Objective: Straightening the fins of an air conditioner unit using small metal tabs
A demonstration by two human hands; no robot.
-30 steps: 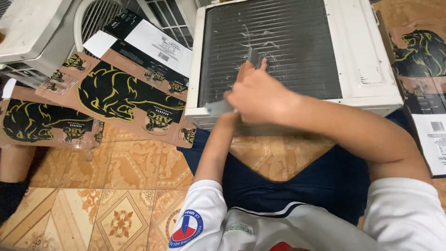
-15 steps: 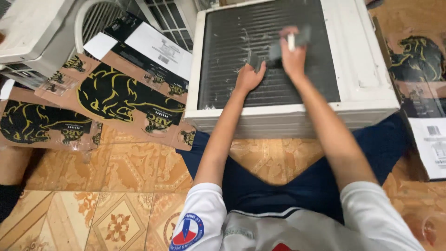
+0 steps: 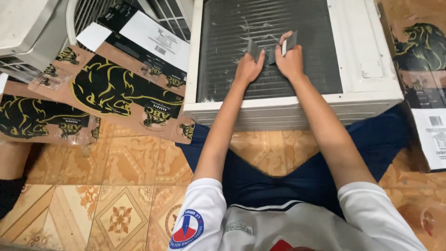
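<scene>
We sit on the patterned tile floor (image 3: 116, 172) with a white air-conditioner unit (image 3: 357, 51) lying flat in front of us at twelve o'clock, its dark finned coil (image 3: 223, 51) facing up. Both our hands are on that coil near its middle. Our left hand (image 3: 247, 69) rests on the fins with the fingers folded down, its thumb side touching a small dark grey flat tool (image 3: 255, 48); we cannot tell for sure whether the fingers are closed around it. Our right hand (image 3: 290, 61), just beside the left at its three o'clock, is clamped on a small flat tool with a pale edge (image 3: 288, 45), held upright between thumb and fingers. The two tools sit close together, nearly touching, above the knuckles. Pale scuffs show on the fins around the hands. At ten o'clock, flattened cardboard cartons (image 3: 116, 93) printed with a black-and-yellow animal figure lie on the floor. Another such carton (image 3: 420, 46) lies at two o'clock, beside the unit
</scene>
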